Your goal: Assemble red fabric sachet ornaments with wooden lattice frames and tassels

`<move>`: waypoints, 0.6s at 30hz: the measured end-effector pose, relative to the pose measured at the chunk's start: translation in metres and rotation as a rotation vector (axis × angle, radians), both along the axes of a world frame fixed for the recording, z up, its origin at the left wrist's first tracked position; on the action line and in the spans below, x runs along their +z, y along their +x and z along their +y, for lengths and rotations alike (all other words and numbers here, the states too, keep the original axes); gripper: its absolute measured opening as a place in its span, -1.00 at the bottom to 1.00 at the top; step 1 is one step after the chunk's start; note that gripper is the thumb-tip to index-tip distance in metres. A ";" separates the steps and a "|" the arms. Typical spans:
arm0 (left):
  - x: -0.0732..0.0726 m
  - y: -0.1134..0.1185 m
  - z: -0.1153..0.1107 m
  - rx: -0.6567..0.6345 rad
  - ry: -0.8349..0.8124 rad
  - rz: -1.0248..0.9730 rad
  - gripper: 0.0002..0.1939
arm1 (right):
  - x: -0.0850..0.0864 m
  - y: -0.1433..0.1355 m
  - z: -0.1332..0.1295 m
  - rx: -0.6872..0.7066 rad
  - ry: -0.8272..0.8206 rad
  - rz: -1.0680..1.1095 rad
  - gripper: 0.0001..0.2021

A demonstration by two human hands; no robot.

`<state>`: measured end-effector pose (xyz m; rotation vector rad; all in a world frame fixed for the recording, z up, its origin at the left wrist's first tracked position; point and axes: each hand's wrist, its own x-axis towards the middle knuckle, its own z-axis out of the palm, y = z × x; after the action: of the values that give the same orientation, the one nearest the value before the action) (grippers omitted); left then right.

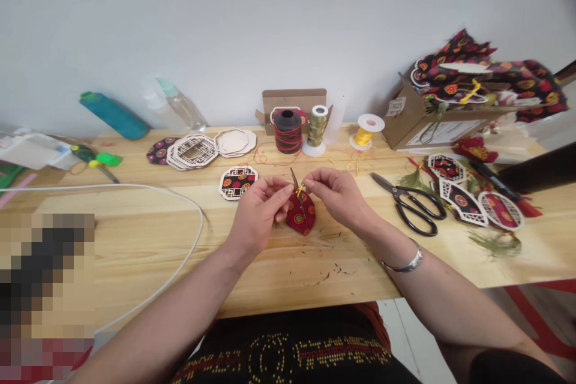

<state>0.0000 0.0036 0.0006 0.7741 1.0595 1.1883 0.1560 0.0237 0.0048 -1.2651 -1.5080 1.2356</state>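
Note:
Low over the table, my left hand [261, 207] and my right hand [335, 192] face each other with fingertips pinched. A short yellow cord [300, 190] runs between them, its crossing partly hidden by fingers. Just below it lies a dark red patterned fabric piece [300, 219] with a pointed end. A slim dark metal tool with a pointed tip [294, 177] sticks up between the hands; its kind is not clear. Left of my hands lies an octagonal ornament [238, 183] with a white lattice frame over dark fabric. Black-handled scissors [411, 201] rest open to the right.
Behind stand a red-and-black thread spool [288, 132], a green-gold spool [318, 129] and a yellow spool [366, 131]. Stacked frames [193, 153] lie back left. A cardboard box [427, 123] holds fabric at right, near finished ornaments [463, 201]. A white cable [193, 240] curves at left.

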 end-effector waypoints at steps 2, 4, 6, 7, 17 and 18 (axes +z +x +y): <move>-0.002 0.000 0.001 0.013 -0.011 -0.009 -0.66 | 0.000 0.000 0.000 0.004 0.008 0.005 -0.84; -0.002 0.000 0.002 0.011 -0.021 -0.031 -0.60 | 0.000 0.000 0.000 0.003 0.006 0.011 -0.84; -0.001 0.000 0.003 0.014 -0.022 -0.064 -0.56 | 0.000 0.000 0.000 -0.003 -0.002 0.016 -0.84; 0.000 -0.001 0.003 0.019 -0.022 -0.081 -0.55 | 0.000 0.000 0.000 -0.005 -0.002 0.016 -0.84; 0.004 -0.007 0.004 0.093 0.037 -0.124 -0.76 | 0.001 0.001 0.001 -0.032 -0.011 -0.003 -0.84; 0.005 -0.008 0.004 0.130 0.077 -0.104 -0.82 | 0.002 0.001 0.001 -0.035 -0.020 0.003 -0.85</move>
<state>-0.0082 0.0078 0.0052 0.7033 0.9944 1.3725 0.1566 0.0247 0.0065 -1.2970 -1.4686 1.2317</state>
